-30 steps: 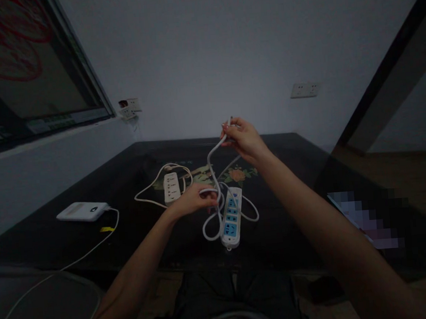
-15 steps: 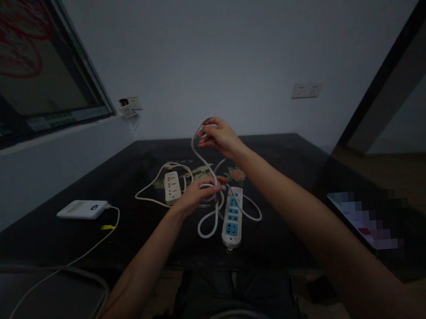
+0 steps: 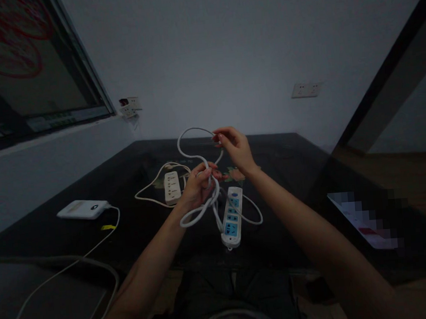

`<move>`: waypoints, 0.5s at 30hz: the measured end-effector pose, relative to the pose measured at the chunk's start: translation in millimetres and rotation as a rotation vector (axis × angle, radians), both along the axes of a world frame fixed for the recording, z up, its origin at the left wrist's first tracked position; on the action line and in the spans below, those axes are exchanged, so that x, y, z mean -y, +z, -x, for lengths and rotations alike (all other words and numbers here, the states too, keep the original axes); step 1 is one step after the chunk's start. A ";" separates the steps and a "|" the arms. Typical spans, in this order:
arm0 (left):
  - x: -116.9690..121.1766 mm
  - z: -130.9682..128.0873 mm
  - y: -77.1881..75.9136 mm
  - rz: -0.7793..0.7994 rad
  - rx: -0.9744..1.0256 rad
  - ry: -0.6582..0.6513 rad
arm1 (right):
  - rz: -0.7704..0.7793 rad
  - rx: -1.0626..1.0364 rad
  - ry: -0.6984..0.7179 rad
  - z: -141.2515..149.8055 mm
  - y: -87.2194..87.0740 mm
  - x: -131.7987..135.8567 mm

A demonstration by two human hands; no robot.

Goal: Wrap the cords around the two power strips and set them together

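Observation:
A white power cord (image 3: 198, 215) runs in loops between my hands, above the dark table. My left hand (image 3: 200, 184) is closed around gathered strands of it, with a loop hanging below the fingers. Higher and to the right, my right hand (image 3: 234, 146) pinches another stretch of the same cord, which arches up between the two hands. Under them lies a white power strip (image 3: 235, 214) with blue socket faces, one loop of cord lying across it. Left of my left hand rests a smaller white power strip (image 3: 171, 187) with its own thin cord.
A white power bank (image 3: 81, 210) with a cable lies on the table's left side, near a yellow tag (image 3: 108, 227). On the right is a blurred-out phone-like device (image 3: 359, 222). Wall sockets (image 3: 306, 90) are on the far wall.
My right hand has moved right and slightly down, drawing the cord into a wider arch. My left hand has risen a little, and the loop below it has swung left.

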State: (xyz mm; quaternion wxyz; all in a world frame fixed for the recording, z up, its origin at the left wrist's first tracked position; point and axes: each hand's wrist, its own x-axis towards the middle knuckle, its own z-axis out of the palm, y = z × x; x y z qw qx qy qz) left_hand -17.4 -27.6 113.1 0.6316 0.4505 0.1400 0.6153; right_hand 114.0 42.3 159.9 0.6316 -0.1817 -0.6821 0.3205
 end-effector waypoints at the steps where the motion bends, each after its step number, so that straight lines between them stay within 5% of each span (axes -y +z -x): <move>1: -1.2 -0.3 1.6 -0.003 0.004 0.013 | -0.043 -0.044 -0.089 -6.5 -5.5 10.8; 4: -5.5 0.7 5.0 -0.017 -0.039 0.057 | -0.003 -0.039 -0.237 -28.9 -35.4 41.6; 9: -6.5 1.6 15.2 -0.046 -0.167 0.073 | 0.065 0.326 -0.101 -45.8 -84.1 66.8; 15: -3.7 -2.2 32.6 -0.079 -0.351 0.104 | 0.046 0.376 0.099 -32.2 -71.3 80.8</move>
